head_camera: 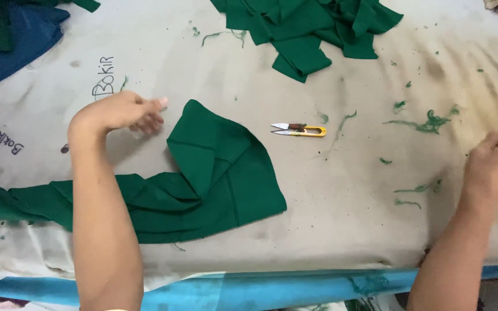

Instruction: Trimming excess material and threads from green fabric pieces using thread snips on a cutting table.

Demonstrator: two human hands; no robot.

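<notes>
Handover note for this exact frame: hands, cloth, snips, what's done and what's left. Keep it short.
Left hand: empty, fingers loosely curled, on the table cover just left of the green fabric piece, not gripping it.
Right hand: empty, out at the table's right edge, blurred, fingers partly curled.
Green fabric piece: lies folded and rumpled at the near edge, its tail trailing off to the left.
Thread snips: yellow-handled, lying alone at mid-table, untouched.
Pile of green pieces: far centre. Blue cloth: far left corner.
Done: cannot tell beyond green thread scraps strewn on the cover.
Left: folded piece not in hand.
</notes>
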